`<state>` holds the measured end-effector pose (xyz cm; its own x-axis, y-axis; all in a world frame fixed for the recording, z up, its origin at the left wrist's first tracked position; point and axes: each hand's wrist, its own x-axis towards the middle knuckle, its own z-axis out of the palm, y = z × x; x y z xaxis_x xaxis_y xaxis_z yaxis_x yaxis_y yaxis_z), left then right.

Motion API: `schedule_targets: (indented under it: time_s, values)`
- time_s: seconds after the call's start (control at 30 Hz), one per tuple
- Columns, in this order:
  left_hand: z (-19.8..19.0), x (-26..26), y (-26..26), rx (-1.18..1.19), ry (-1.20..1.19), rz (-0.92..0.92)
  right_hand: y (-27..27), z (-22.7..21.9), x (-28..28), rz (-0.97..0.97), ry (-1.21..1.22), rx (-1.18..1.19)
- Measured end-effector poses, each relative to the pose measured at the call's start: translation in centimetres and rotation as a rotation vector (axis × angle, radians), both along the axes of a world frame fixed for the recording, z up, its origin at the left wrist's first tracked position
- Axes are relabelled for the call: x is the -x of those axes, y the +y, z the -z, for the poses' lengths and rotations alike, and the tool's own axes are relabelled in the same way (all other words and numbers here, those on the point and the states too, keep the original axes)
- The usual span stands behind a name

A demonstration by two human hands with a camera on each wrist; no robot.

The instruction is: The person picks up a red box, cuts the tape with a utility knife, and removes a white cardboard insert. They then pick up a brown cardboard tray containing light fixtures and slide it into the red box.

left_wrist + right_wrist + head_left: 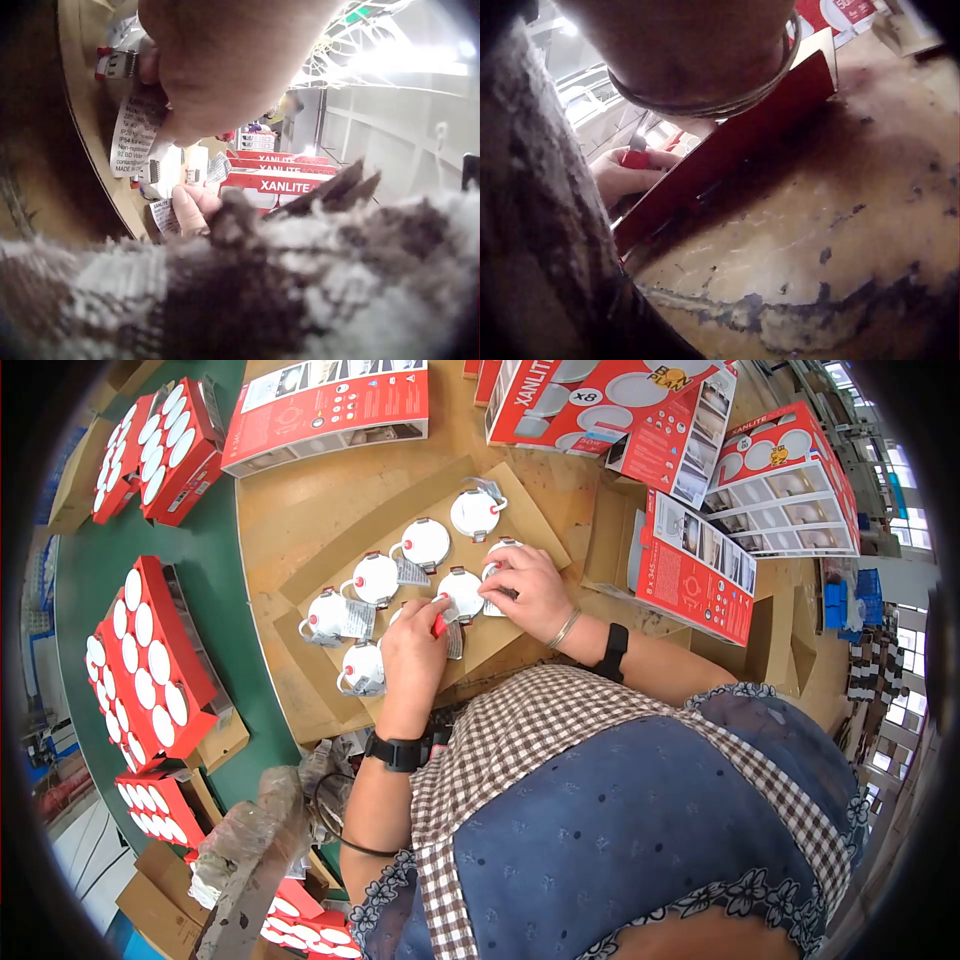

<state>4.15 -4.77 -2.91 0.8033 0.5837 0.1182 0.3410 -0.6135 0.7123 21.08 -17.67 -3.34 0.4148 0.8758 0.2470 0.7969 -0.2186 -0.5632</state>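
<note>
Several round white downlights (425, 543) with silver-printed labels, looped white leads and red connectors sit in an open cardboard tray (525, 500). My left hand (413, 652) is over the tray's near side, gripping a small red piece (440, 625) with a pale tip; its kind cannot be told. That red piece (636, 159) also shows in the right wrist view. Thumb and fingers of my right hand (535, 595) pinch at the edge of a downlight (462, 593) in the near row. From the left wrist, the right fingertips (189, 210) appear beside a printed label (163, 217).
Red XANLITE boxes (590, 405) stand along the far side, with an open carton (690, 565) at the right. On the green surface (215, 650) at left lie red holders (150, 670) filled with white discs. A plastic-wrapped post (260, 820) rises at lower left.
</note>
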Motion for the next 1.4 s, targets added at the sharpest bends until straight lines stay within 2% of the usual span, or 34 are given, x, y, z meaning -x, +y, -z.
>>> schedule_targets:
  time_s: [0.1, 0.17, 0.37, 0.47, 0.53, 0.57, 0.63, 0.67, 0.7, 0.8, 1.0, 1.33, 1.4]
  values:
    - [-0.2, 0.1, 0.0, 0.037, 0.002, -0.004, -0.2, 0.2, -0.1, 0.011, 0.108, -0.06]
    - [-0.4, 0.0, 0.1, 0.058, 0.008, -0.006, -0.2, 0.3, -0.3, 0.074, 0.286, -0.134]
    - [-1.1, 0.0, 0.4, 0.107, 0.034, 0.005, 0.7, -1.2, -0.9, 0.079, 0.123, -0.132]
    - [-1.6, 0.2, 0.9, 0.23, -0.047, -0.035, 2.1, -2.9, -1.1, 0.039, 0.095, -0.089]
    - [-1.9, 0.7, 1.8, 0.505, -0.154, -0.125, 3.5, -2.9, -1.0, 0.035, 0.057, -0.088]
    - [-2.5, 1.0, 2.4, 0.503, -0.152, -0.12, 4.2, -2.8, -0.9, 0.034, 0.019, -0.084]
    - [-3.7, 1.4, 3.8, 0.279, -0.208, -0.216, 5.3, -2.2, -0.7, 0.052, -0.002, -0.064]
    - [-3.2, 1.7, 4.7, 0.258, -0.186, -0.266, 5.8, -1.9, -0.6, 0.065, -0.021, -0.035]
    - [-3.2, 1.7, 5.4, 0.261, -0.189, -0.261, 6.1, -1.6, -0.5, 0.07, -0.025, -0.033]
    - [-2.7, 1.5, 7.0, 0.037, -0.125, -0.261, 7.0, -1.0, -0.5, 0.119, -0.039, -0.017]
    - [-1.6, 0.9, 8.4, -0.067, -0.052, -0.268, 7.5, -0.8, -1.0, 0.196, 0.055, -0.007]
    - [-1.2, -0.4, 8.9, -0.13, 0.016, -0.21, 8.1, -0.4, -1.4, 0.172, 0.043, 0.019]
    - [-1.1, -1.0, 8.9, -0.133, -0.037, -0.179, 8.3, -0.2, -1.5, 0.167, 0.053, 0.011]
